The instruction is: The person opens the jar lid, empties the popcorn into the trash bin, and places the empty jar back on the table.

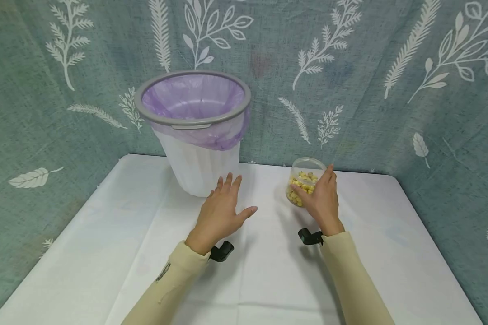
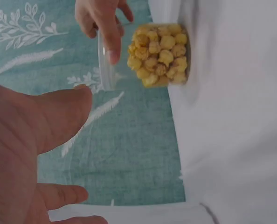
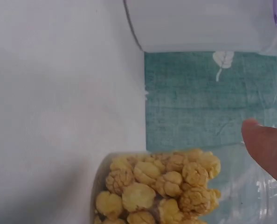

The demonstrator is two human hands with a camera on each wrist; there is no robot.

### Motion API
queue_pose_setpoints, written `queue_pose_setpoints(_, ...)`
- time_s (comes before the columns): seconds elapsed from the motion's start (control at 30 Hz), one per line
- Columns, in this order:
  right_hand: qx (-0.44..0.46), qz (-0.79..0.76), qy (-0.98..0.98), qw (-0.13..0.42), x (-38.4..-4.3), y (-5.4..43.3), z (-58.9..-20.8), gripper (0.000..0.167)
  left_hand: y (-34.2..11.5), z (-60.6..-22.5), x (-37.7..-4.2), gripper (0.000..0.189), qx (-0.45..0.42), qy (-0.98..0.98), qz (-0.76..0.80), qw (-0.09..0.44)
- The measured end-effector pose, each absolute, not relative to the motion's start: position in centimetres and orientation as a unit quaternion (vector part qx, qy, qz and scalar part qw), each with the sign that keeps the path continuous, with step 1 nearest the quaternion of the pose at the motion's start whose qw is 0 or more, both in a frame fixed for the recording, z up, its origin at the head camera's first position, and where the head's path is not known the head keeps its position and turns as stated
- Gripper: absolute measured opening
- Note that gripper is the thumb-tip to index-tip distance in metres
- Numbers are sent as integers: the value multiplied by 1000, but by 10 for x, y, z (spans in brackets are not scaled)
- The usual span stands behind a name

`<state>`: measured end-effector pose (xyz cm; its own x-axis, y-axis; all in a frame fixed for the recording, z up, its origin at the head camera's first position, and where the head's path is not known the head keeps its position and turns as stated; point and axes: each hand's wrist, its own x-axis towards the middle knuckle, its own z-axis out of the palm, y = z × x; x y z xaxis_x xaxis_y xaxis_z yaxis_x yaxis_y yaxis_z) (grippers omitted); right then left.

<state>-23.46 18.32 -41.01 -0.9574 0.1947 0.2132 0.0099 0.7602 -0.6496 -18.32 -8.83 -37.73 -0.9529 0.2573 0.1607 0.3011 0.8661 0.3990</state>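
Note:
A clear jar partly filled with yellow popcorn stands on the white-covered table, right of the bin. My right hand holds it near the top, thumb on the near side and fingers around the right side. The right wrist view shows the thumb against the jar's clear upper wall, above the popcorn. My left hand is held palm down with fingers spread in front of the bin, and holds nothing. In the left wrist view its thumb points toward the jar, apart from it.
A white bin with a grey rim and a purple liner stands at the back left of the table. Behind the table hangs a green leaf-patterned curtain. Each wrist carries a small black mount.

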Motion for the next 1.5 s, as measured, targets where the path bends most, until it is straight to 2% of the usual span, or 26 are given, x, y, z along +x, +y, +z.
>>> queue_pose_setpoints(0.23, -84, 368, -915, 145, -243, 183, -413, 120, -81, -386, -183, 101, -151, -953, -261, 33)
queue_pose_setpoints(0.57, -80, 421, -878, 212, -250, 184, -418, 109, -70, -394, -183, 109, -155, -938, -308, 20)
queue_pose_setpoints(0.77, -71, 456, -858, 226, -246, 179, -418, 105, -63, -392, -185, 113, -155, -935, -320, 14)
queue_pose_setpoints(1.07, 1, 560, -810, 171, -225, 158, -379, 104, -55, -392, -193, 115, -166, -913, -372, 35)
queue_pose_setpoints(1.27, 57, 588, -793, 151, -208, 141, -355, 100, -50, -393, -199, 112, -185, -883, -422, 86)
queue_pose_setpoints(1.5, 87, 623, -767, 124, -198, 135, -348, 97, -49, -392, -203, 109, -188, -856, -461, 143)
